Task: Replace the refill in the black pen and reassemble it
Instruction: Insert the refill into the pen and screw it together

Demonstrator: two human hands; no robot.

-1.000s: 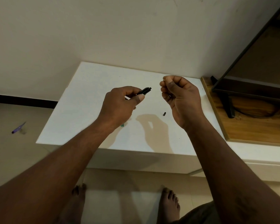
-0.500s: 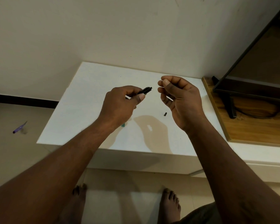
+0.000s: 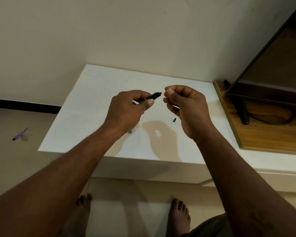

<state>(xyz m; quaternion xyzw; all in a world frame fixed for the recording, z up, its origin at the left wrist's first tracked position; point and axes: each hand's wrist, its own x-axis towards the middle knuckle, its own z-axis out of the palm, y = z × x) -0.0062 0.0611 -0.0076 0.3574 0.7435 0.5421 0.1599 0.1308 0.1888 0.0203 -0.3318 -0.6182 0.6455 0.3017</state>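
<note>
Two hands hovered mid-frame over the white bench (image 3: 96,100): left hand (image 3: 126,108) gripped the black pen (image 3: 154,96), right hand (image 3: 186,103) curled, whether holding anything I cannot tell

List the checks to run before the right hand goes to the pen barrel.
1. Grip: the left hand holds the black pen barrel: ok.
2. Access: the barrel's end sticks out toward the right hand, past the fingers: ok.
3. Refill in the right hand: cannot tell; its fingers are curled and nothing shows between them.
4. Refill already inside the barrel: cannot tell.
5. Parts: the small black piece lies loose on the white table, not yet fitted: not ok.
</note>
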